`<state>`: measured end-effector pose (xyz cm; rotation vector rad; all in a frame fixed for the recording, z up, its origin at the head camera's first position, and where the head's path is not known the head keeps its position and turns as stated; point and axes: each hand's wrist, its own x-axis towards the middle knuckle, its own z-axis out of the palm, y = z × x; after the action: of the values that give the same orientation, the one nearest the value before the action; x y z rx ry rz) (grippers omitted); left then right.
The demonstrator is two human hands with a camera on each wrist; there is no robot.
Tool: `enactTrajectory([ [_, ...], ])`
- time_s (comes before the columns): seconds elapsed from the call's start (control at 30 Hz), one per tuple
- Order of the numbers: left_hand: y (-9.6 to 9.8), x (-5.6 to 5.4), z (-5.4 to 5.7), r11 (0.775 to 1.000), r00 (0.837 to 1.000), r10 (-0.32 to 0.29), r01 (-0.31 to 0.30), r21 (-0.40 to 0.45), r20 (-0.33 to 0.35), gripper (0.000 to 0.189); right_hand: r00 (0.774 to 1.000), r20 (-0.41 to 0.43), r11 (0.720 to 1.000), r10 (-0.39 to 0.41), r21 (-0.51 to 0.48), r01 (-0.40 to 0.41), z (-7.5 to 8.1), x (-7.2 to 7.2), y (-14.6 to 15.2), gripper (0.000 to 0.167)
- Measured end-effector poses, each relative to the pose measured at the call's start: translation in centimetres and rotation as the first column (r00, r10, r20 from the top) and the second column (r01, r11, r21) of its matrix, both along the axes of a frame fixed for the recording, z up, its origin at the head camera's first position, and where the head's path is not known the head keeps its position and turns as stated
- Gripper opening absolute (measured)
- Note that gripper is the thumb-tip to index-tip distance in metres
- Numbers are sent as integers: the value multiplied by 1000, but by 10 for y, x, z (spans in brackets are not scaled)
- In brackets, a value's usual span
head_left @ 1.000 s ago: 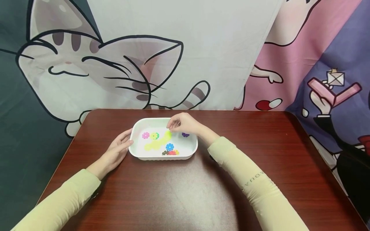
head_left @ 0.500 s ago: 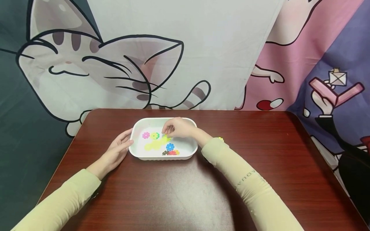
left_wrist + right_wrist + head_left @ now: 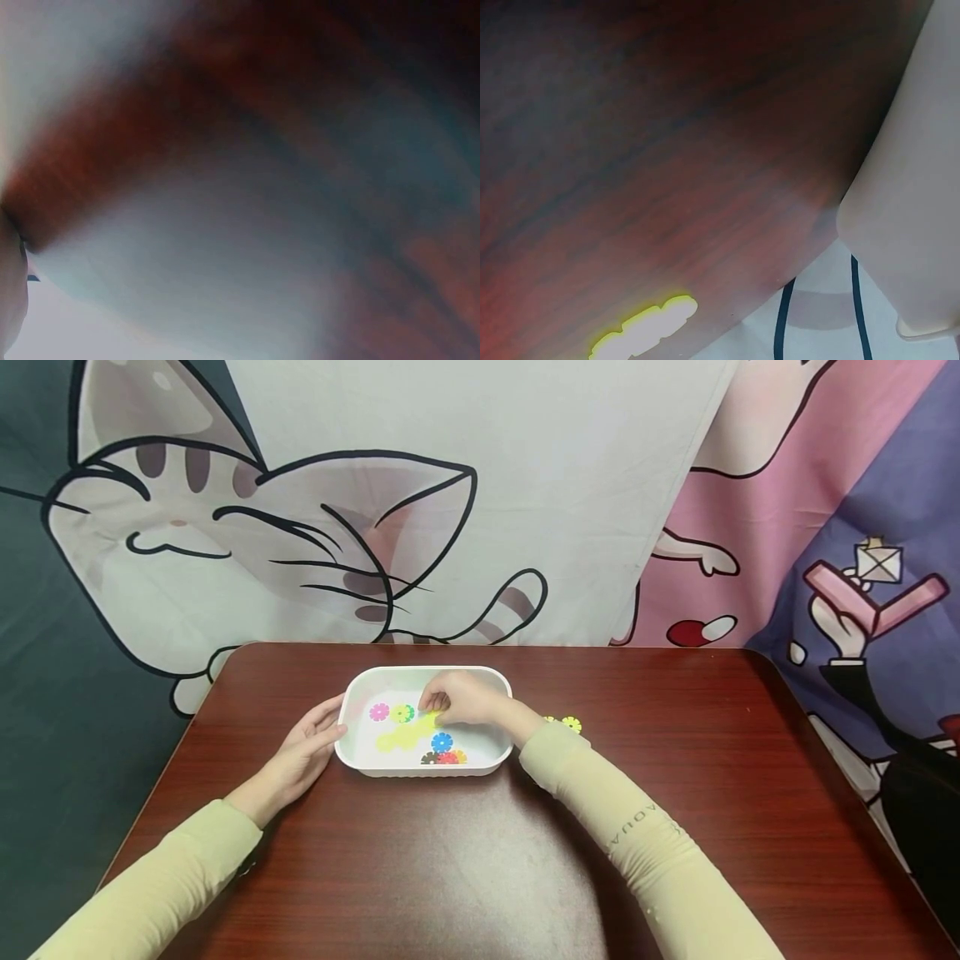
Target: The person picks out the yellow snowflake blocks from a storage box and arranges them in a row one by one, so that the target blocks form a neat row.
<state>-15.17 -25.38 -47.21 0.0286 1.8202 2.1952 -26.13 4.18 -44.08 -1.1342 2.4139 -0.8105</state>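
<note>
The white tray (image 3: pixel 427 771) is gripped at its side rim by the left hand (image 3: pixel 300 748), thumb laid over the edge — and over that tray the right hand (image 3: pixel 472 699) is held low, fingers bent downward. Right at those fingers the yellow pieces (image 3: pixel 401 739) are met, strung out in the tray toward the left hand; whether one is pinched cannot be told. Between the hands, a pink piece (image 3: pixel 379 712) and a yellow-green cluster (image 3: pixel 402 713) are seen. On the right hand's near side a blue piece (image 3: pixel 442 742) is spotted — and beyond the right wrist, outside the tray, yellow flowers (image 3: pixel 572 725) are laid on the brown table (image 3: pixel 435 868).
</note>
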Motion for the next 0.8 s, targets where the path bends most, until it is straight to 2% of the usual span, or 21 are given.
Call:
enactTrajectory([
  [0.17, 0, 0, 0, 1000, 1000, 1, -1, 2, -1, 66, 999, -42, 1000, 15, 19, -14, -3, 1, -1, 26],
  [0.8, 1, 0, 0, 1000, 1000, 9, -9, -6, 5, 64, 995, -101, 998, 6, 63, 1, -3, 5, -4, 28],
])
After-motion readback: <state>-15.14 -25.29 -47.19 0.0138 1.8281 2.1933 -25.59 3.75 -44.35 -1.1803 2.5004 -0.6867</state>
